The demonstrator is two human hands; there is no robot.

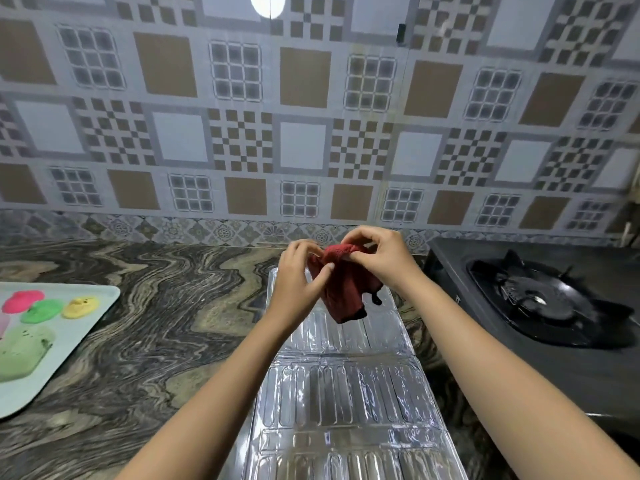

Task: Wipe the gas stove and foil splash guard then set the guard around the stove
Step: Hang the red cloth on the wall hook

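A red cloth hangs bunched in the air above the far end of the foil splash guard. My left hand pinches its left side and my right hand pinches its top edge. The silver guard lies flat and unfolded on the marbled counter, running from the bottom edge toward the wall. The black gas stove stands to the right of the guard, with one burner and its pan support showing.
A pale tray at the left holds several coloured sponges in pink, green and yellow. The patterned tile wall rises behind the counter. The stove's left side sits close beside the guard.
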